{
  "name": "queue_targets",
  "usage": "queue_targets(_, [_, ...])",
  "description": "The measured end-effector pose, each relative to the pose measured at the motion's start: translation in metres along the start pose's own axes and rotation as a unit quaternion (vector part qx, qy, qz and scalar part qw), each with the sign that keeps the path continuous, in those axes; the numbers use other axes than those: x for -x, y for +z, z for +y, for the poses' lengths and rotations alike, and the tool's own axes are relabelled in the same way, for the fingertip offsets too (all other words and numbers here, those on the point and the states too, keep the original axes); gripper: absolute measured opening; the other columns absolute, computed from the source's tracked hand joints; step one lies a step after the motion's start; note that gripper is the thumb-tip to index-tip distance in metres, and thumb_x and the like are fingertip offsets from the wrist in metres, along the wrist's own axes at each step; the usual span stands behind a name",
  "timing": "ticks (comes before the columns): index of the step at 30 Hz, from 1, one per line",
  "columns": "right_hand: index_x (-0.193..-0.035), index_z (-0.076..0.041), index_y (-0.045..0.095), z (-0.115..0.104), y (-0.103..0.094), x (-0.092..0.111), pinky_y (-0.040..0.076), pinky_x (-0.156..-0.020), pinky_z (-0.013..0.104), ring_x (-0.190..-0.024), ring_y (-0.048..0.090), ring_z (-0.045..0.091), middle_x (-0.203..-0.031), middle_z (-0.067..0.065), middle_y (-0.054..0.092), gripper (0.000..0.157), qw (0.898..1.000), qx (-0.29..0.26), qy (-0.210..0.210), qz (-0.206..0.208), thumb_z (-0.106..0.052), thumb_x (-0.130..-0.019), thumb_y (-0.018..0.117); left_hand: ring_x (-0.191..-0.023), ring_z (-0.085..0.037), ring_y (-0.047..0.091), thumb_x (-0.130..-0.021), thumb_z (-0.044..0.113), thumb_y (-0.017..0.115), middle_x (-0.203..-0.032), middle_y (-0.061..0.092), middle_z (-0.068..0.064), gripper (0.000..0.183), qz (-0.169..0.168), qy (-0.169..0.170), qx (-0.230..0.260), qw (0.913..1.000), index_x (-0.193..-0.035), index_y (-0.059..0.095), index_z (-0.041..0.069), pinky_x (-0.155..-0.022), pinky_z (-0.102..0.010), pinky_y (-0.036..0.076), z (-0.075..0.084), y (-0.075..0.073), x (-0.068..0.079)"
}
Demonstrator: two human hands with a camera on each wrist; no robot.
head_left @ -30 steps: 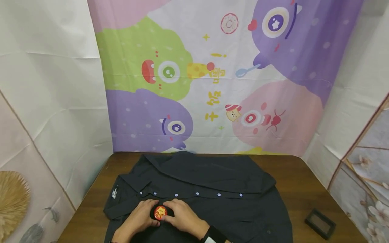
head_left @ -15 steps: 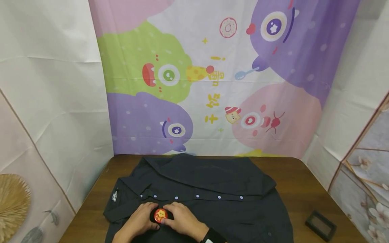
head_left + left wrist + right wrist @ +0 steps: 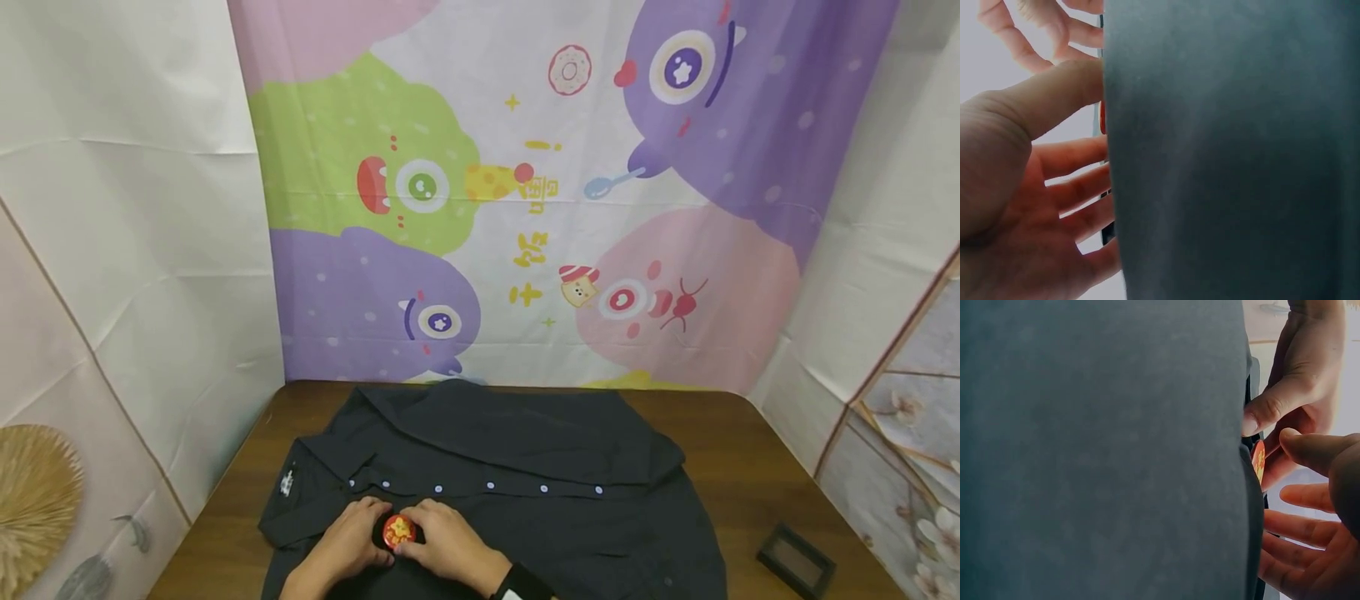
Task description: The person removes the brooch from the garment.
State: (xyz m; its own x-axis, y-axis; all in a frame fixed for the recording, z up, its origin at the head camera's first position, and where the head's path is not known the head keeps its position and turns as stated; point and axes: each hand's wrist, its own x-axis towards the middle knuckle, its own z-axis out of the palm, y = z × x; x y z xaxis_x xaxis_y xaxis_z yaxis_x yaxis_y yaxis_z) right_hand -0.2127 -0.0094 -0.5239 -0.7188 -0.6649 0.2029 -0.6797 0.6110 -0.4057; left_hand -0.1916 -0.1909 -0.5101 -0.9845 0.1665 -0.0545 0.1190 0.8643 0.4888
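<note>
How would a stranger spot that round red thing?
On the brown table, find the dark garment. Low in the head view, between the left hand and the right hand, is the round badge. Its red face with yellow design sets it apart from the garment's smaller pale buttons.

My left hand (image 3: 348,537) and right hand (image 3: 450,537) turn in to face each other, nearer the left edge of the table (image 3: 232,517). My left thumb (image 3: 1057,90) reaches out apart from nearly straight, slightly spread fingers, their tips hidden; my right thumb (image 3: 1316,450) and fingers (image 3: 1300,528) extend loosely.
</note>
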Motion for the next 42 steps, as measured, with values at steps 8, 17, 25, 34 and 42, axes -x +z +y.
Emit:
queue_targets(8, [-0.117, -0.011, 0.069, 0.000, 0.003, -0.003, 0.047, -0.072, 0.016, -0.084, 0.057, 0.001, -0.100, -0.002, 0.067, 0.041, 1.000, 0.004, 0.000, -0.004, -0.036, -0.086, 0.074, -0.112, -0.037, 0.055, -0.058, 0.017, 0.091, -0.115, 0.062, -0.013, 0.066, -0.005, 0.004, 0.004, 1.0000, -0.115, 0.064, -0.004, -0.097, -0.057, 0.045, 0.002, -0.001, 0.002])
queue_targets(17, [-0.117, -0.013, 0.069, -0.003, 0.002, -0.006, 0.047, -0.073, 0.018, -0.087, 0.057, 0.002, -0.102, -0.003, 0.067, 0.043, 0.999, 0.010, 0.015, -0.028, -0.040, -0.085, 0.074, -0.115, -0.039, 0.054, -0.062, 0.016, 0.090, -0.118, 0.060, -0.015, 0.064, -0.027, -0.002, 0.009, 0.9996, -0.116, 0.063, -0.005, -0.099, -0.058, 0.043, 0.000, -0.003, 0.000])
queue_targets(25, [-0.115, -0.012, 0.070, -0.003, 0.004, -0.007, 0.045, -0.072, 0.017, -0.085, 0.054, 0.005, -0.102, -0.002, 0.066, 0.041, 0.999, 0.016, 0.014, -0.029, -0.037, -0.083, 0.076, -0.115, -0.038, 0.053, -0.061, 0.016, 0.091, -0.117, 0.060, -0.015, 0.062, -0.025, -0.007, 0.002, 0.9997, -0.113, 0.064, -0.005, -0.098, -0.057, 0.044, 0.001, -0.003, 0.002])
queue_targets(34, [-0.114, -0.012, 0.070, -0.002, 0.007, -0.011, 0.044, -0.071, 0.016, -0.084, 0.053, 0.005, -0.100, -0.002, 0.066, 0.039, 0.999, 0.025, 0.004, -0.025, -0.036, -0.084, 0.076, -0.114, -0.037, 0.053, -0.061, 0.015, 0.090, -0.117, 0.060, -0.014, 0.062, -0.027, -0.010, -0.004, 0.9996, -0.113, 0.064, -0.005, -0.098, -0.057, 0.045, 0.002, -0.005, 0.000])
queue_targets(42, [-0.109, -0.013, 0.072, -0.003, 0.008, -0.013, 0.041, -0.067, 0.015, -0.079, 0.050, 0.004, -0.097, -0.003, 0.067, 0.033, 0.999, 0.039, -0.002, -0.021, -0.032, -0.083, 0.077, -0.112, -0.037, 0.054, -0.062, 0.015, 0.090, -0.115, 0.060, -0.014, 0.060, -0.026, -0.009, -0.004, 0.9996, -0.112, 0.065, -0.005, -0.096, -0.056, 0.045, 0.002, -0.004, 0.000])
